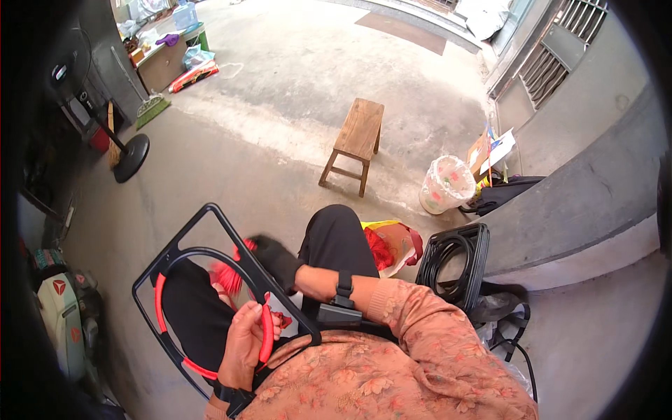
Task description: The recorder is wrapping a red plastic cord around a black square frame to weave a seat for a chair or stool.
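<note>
A black frame (210, 210) with a round ring inside it rests tilted over my lap. Parts of the ring are covered in red (159, 301). My left hand (245, 332) is bare and closed on the ring's near right side, beside a curved red section (267, 336). Small red bits (283, 320) show by its fingertips. In a black glove, my right hand (274, 260) is at the ring's far right side, smeared by motion, its fingers hidden. Blurred red strands (227, 276) show through the ring beside it.
Right of my knee, a bag (402, 248) holds red material (379, 248). Nearby are a stack of black frames (481, 262) and a patterned bin (448, 183). A wooden stool (358, 133) stands ahead; a pedestal fan (131, 157) and broom (152, 110) are at left.
</note>
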A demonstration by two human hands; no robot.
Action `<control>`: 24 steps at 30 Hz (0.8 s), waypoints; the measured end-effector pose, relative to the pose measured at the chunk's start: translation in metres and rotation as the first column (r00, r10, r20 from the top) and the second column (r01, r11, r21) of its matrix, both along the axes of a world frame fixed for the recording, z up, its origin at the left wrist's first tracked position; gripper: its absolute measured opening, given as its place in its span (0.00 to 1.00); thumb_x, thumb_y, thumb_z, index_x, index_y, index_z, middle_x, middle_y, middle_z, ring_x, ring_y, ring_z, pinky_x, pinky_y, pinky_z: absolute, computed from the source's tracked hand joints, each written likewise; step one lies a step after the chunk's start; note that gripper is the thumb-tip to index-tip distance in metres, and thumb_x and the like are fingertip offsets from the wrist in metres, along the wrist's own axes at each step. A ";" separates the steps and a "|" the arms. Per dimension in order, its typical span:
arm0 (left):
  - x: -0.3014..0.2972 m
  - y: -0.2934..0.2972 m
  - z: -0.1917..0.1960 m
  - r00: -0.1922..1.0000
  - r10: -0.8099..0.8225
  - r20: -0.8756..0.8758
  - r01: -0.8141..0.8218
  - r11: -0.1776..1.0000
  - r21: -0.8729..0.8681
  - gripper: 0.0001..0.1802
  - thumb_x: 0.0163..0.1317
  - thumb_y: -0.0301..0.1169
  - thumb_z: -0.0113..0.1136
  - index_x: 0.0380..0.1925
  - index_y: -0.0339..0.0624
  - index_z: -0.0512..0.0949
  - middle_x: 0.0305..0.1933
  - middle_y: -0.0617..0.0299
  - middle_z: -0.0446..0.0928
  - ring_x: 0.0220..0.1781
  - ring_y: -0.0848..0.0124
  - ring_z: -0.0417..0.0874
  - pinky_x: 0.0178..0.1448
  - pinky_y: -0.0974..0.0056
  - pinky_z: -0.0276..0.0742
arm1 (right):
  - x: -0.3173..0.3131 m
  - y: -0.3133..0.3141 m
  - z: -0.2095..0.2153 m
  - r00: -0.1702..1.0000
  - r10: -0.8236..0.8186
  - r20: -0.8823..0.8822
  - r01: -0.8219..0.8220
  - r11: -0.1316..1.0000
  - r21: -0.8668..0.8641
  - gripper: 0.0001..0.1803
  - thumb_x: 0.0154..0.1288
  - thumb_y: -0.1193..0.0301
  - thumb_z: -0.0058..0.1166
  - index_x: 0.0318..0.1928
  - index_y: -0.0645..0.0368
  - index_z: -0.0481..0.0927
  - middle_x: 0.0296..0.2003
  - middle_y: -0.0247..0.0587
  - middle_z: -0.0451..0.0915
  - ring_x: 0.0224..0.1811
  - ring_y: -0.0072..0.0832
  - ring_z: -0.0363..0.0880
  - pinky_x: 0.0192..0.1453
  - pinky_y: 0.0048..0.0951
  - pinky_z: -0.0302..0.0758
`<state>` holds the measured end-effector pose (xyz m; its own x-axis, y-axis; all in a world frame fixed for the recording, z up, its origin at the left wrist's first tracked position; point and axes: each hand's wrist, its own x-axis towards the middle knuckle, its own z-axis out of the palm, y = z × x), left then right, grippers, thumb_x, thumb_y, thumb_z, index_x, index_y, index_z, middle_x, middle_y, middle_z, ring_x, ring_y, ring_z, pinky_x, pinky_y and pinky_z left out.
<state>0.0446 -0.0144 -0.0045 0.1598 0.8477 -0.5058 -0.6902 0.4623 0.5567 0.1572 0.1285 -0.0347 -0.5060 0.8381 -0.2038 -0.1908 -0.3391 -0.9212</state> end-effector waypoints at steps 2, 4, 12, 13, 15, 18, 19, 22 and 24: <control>-0.001 -0.003 -0.002 1.000 0.019 -0.021 -0.020 0.997 -0.069 0.07 0.64 0.32 0.52 0.36 0.40 0.71 0.29 0.49 0.79 0.26 0.61 0.81 0.30 0.62 0.80 | 0.007 -0.017 0.014 0.765 0.264 -0.587 -0.433 0.886 -0.165 0.10 0.67 0.66 0.50 0.42 0.56 0.79 0.33 0.33 0.81 0.31 0.21 0.79 0.34 0.23 0.77; -0.004 -0.004 -0.008 0.998 -0.002 0.067 0.011 0.991 -0.134 0.09 0.64 0.32 0.52 0.38 0.38 0.72 0.29 0.49 0.79 0.27 0.61 0.82 0.29 0.61 0.79 | 0.011 -0.015 0.002 0.681 0.257 -0.685 -0.545 0.803 -0.242 0.13 0.68 0.62 0.50 0.44 0.56 0.79 0.37 0.35 0.81 0.36 0.22 0.79 0.39 0.23 0.77; 0.002 -0.002 -0.002 0.973 0.195 -0.126 -0.186 0.979 0.082 0.10 0.61 0.25 0.51 0.41 0.32 0.72 0.37 0.53 0.79 0.36 0.63 0.83 0.42 0.62 0.81 | 0.024 -0.030 0.019 0.880 0.460 0.120 -0.471 0.877 0.094 0.33 0.58 0.50 0.58 0.55 0.62 0.72 0.50 0.49 0.76 0.48 0.30 0.76 0.53 0.29 0.72; 0.001 -0.005 0.001 0.970 0.186 -0.156 -0.167 0.978 0.124 0.11 0.61 0.24 0.49 0.44 0.32 0.72 0.42 0.55 0.78 0.43 0.65 0.81 0.50 0.61 0.78 | 0.025 -0.032 0.007 0.863 0.432 0.264 -0.467 0.880 0.087 0.33 0.56 0.50 0.59 0.53 0.63 0.73 0.48 0.50 0.77 0.47 0.30 0.76 0.52 0.30 0.72; 0.001 -0.003 0.001 0.973 0.169 -0.156 -0.149 0.980 0.134 0.16 0.61 0.23 0.47 0.49 0.30 0.71 0.45 0.54 0.77 0.47 0.67 0.79 0.52 0.62 0.76 | 0.038 -0.040 0.023 0.748 0.438 0.499 -0.532 0.845 0.056 0.27 0.59 0.51 0.57 0.48 0.63 0.77 0.39 0.42 0.81 0.42 0.22 0.76 0.47 0.27 0.73; 0.000 0.007 -0.009 0.980 0.089 -0.176 -0.081 0.995 0.055 0.11 0.65 0.27 0.51 0.46 0.36 0.73 0.41 0.60 0.77 0.43 0.71 0.79 0.47 0.64 0.78 | 0.070 -0.047 0.013 0.716 0.523 0.463 -0.585 0.811 -0.011 0.22 0.58 0.58 0.60 0.46 0.61 0.78 0.37 0.36 0.82 0.40 0.21 0.77 0.45 0.27 0.74; -0.006 0.008 -0.012 0.994 -0.007 -0.109 0.016 0.996 0.087 0.08 0.66 0.29 0.52 0.42 0.38 0.73 0.40 0.59 0.77 0.41 0.70 0.80 0.45 0.63 0.79 | 0.073 -0.050 0.022 0.632 0.528 0.567 -0.653 0.757 0.023 0.21 0.58 0.59 0.60 0.47 0.61 0.78 0.36 0.35 0.82 0.40 0.22 0.77 0.46 0.27 0.74; 0.001 0.010 -0.004 0.993 0.071 -0.089 -0.067 0.997 0.040 0.07 0.66 0.30 0.53 0.37 0.36 0.73 0.36 0.57 0.78 0.36 0.70 0.82 0.42 0.61 0.82 | 0.064 -0.060 0.042 0.568 0.294 0.769 -0.637 0.749 0.185 0.19 0.60 0.63 0.58 0.47 0.62 0.77 0.37 0.34 0.81 0.41 0.24 0.78 0.48 0.27 0.74; -0.002 0.011 -0.009 0.991 0.119 -0.068 -0.116 0.992 0.048 0.07 0.66 0.30 0.53 0.36 0.37 0.74 0.35 0.58 0.78 0.35 0.71 0.82 0.40 0.62 0.83 | 0.060 -0.052 0.019 0.708 0.543 0.452 -0.624 0.780 0.041 0.20 0.61 0.63 0.56 0.50 0.61 0.75 0.40 0.41 0.80 0.43 0.29 0.79 0.49 0.27 0.73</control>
